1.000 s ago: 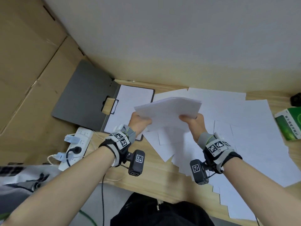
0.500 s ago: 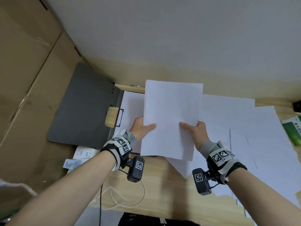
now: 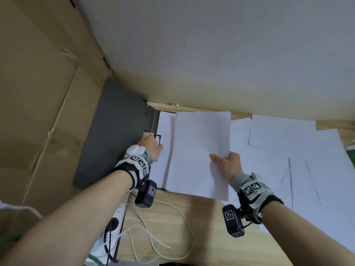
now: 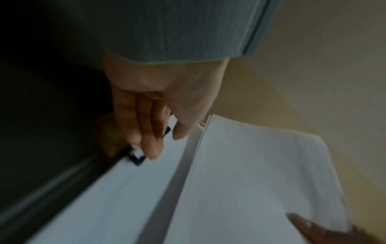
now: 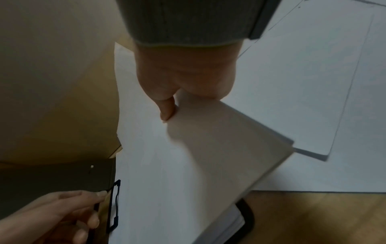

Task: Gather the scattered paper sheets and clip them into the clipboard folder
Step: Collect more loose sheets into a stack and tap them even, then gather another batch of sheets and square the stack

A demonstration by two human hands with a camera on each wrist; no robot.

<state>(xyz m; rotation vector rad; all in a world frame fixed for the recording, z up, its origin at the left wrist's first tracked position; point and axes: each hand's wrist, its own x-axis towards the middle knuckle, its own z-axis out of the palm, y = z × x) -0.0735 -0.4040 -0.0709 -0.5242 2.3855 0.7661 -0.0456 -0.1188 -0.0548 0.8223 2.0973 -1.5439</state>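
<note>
Right hand [image 3: 228, 166] clamped on the right edge of a stack of sheets [image 3: 199, 152], thumb on top, fingers hidden underneath. Stack held above the open folder [image 3: 115, 131], covering most of the paper already lying in its right half; a strip of that paper [image 3: 163, 150] showing just left of the stack. Stack's near edge hanging past the folder onto the desk [image 3: 172, 227].

Left hand [image 3: 151, 148] at the clip [image 5: 114, 204] on the folder's spine, fingers [image 4: 144, 137] curled down onto the black wire frame. Touching it for sure in both wrist views; gripping or just pressing, cannot tell, blurred. Wooden clip block [image 3: 148, 134] just behind the knuckles. Not touching the stack.

Folder's dark cover propped against cardboard boxes [image 3: 38, 93] on the left. More loose sheets [image 3: 288, 150] spread flat on the desk right of the stack, overlapping each other, reaching up to the wall [image 3: 211, 54]. Power strip [image 3: 113, 225] with a black plug and a white cord [image 3: 163, 233] at the near left desk edge.
</note>
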